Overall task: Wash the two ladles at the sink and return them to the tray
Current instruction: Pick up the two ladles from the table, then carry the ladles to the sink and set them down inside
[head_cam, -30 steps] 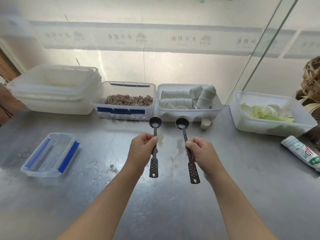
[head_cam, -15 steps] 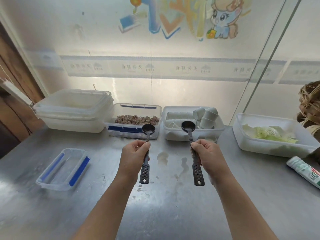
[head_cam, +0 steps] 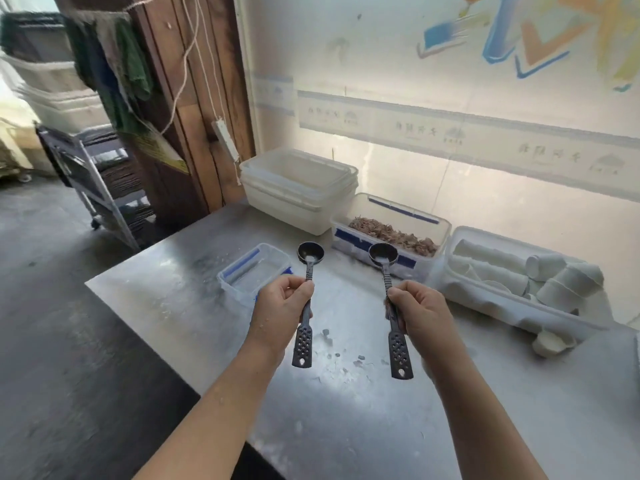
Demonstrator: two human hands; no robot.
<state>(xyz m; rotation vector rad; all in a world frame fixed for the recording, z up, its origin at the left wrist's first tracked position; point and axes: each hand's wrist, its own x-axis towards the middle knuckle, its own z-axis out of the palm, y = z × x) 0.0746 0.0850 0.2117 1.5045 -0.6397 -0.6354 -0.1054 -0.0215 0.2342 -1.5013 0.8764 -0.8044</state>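
Holding one black ladle apiece, both hands hover above the steel tabletop (head_cam: 363,427). The left hand (head_cam: 280,311) has its grip closed around the stem of the left ladle (head_cam: 306,306), whose round bowl points away from the person and whose perforated handle end hangs below the fist. The right hand (head_cam: 420,315) pinches the stem of the right ladle (head_cam: 393,313) in the same way, bowl up and forward, perforated end pointing down toward the person. The two ladles are roughly parallel and well apart, touching neither each other nor the surface. Each bowl shows a small pale patch inside.

Beyond the left ladle sits a small clear tray with blue clips (head_cam: 254,271). Further back along the wall stand a stack of white tubs (head_cam: 299,188), a clear box of brown shreds (head_cam: 391,230), and a white bin of paper cups (head_cam: 519,282), with one cup lying on its side just in front of it. Small crumbs and wet marks dot the metal beneath the hands. At the left, a wooden post (head_cam: 194,109) with hanging cloths rises beside a wheeled cart (head_cam: 93,178).
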